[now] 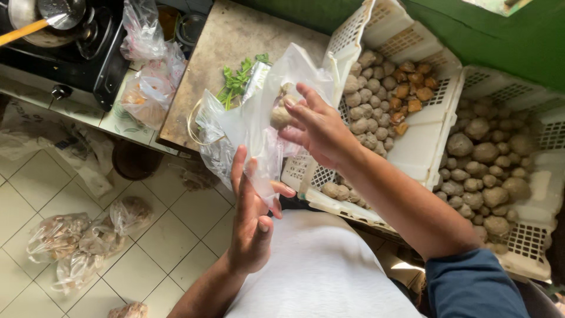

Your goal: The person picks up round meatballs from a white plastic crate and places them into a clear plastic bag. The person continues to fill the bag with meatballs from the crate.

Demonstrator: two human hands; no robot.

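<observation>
left hand (252,221) holds the near edge of a clear bag (259,126), fingers (238,171) flat and spread against the film, thumb pinching it; right hand (318,126) at the bag mouth, fingers closed on a pale ball (280,115), which sits just inside the opening; bag hangs over the lap, between the bench (235,35) and the near crate (412,153); crate holds grey balls and some brown pieces, second crate (529,235) beside it holds larger balls; herbs (238,79) lie on the bench behind the bag; filled bags (76,241) on the floor. judgement: keep the mouth pulled wide and taut with the left; lower the ball well past the rim before letting go, else it may catch on the film and roll out; support the bag base as weight builds.
</observation>
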